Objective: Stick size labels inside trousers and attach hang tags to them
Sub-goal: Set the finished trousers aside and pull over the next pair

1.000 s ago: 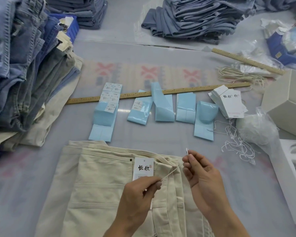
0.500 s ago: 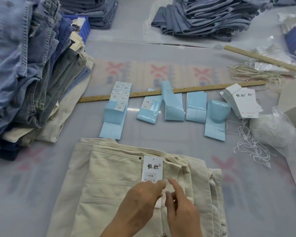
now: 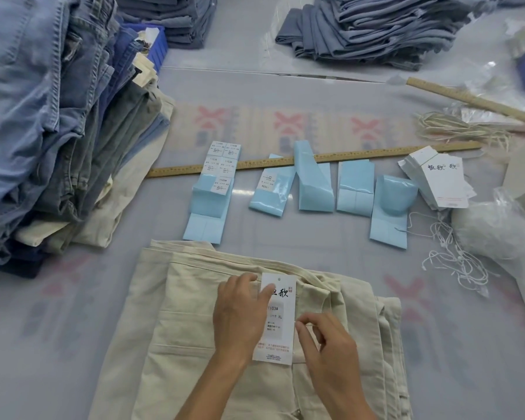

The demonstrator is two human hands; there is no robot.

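The hang tag [image 3: 275, 316] lies lengthwise toward the trousers [image 3: 194, 328] waistband's far edge, left hand [image 3: 240, 316] pressing its left side flat, right hand [image 3: 325, 338] pinching beside its right edge.

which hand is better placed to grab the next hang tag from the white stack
Probably the right hand: the white paper hang tag stack lies on its side, while the left hand rests on the white hang tag on the cream trousers.
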